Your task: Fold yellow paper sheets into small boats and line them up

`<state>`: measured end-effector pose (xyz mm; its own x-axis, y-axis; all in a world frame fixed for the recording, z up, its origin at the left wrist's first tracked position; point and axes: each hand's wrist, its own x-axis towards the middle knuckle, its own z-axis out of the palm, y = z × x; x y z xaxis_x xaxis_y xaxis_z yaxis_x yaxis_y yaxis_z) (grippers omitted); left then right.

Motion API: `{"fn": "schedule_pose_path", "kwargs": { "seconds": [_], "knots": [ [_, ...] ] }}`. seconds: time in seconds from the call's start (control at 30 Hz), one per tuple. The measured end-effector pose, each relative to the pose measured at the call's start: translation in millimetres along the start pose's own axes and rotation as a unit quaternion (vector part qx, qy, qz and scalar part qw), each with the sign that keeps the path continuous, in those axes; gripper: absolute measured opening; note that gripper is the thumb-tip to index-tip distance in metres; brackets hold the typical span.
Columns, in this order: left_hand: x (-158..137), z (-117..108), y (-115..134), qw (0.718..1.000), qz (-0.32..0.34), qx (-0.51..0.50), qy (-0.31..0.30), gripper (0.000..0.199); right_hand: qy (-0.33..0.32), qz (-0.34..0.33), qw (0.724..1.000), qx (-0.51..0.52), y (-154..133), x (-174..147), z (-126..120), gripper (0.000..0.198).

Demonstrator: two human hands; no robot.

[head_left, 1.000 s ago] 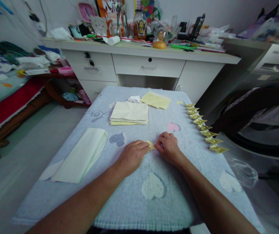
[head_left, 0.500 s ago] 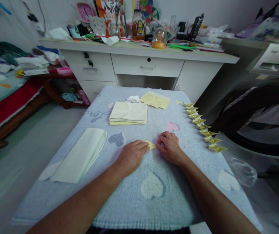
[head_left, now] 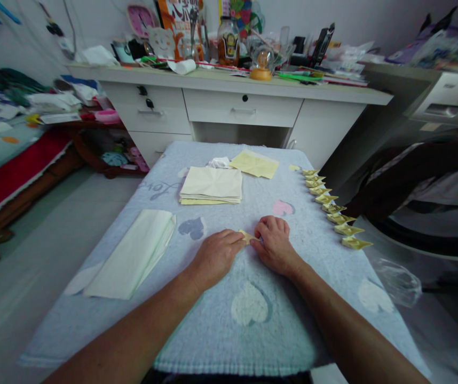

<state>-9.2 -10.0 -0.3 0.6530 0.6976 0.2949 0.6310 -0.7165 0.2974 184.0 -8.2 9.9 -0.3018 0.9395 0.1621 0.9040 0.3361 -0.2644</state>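
A small folded piece of yellow paper lies on the blue cloth between my hands. My left hand presses its left part down, fingers closed together over it. At its right end, my right hand pinches the paper between thumb and curled fingers. Much of the paper is hidden under the fingertips. Beyond the hands sits a stack of creased cream paper sheets. A yellow sheet lies behind that stack, to its right.
Several folded yellow paper boats line the table's right edge. A large folded pale paper lies at the left, and crumpled white tissue behind the stack. A cluttered white desk stands beyond the cloth-covered table.
My right hand has shifted slightly left, and its thumb now meets the small yellow paper nearer my left fingers. My left hand stays in place.
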Motion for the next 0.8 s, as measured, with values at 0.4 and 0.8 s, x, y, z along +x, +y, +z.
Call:
{"fn": "schedule_pose_path", "kwargs": {
  "seconds": [0.4,0.8],
  "knots": [
    [-3.4,-0.5,-1.9,1.0,0.025,0.013,0.011,0.027,-0.003,-0.004,1.0,-0.008,-2.4,2.2,4.0,0.016],
    [-4.3,-1.4,2.0,0.999,0.018,0.047,-0.002,0.025,-0.001,0.01,1.0,-0.022,-5.2,2.2,3.5,0.025]
  ]
}}
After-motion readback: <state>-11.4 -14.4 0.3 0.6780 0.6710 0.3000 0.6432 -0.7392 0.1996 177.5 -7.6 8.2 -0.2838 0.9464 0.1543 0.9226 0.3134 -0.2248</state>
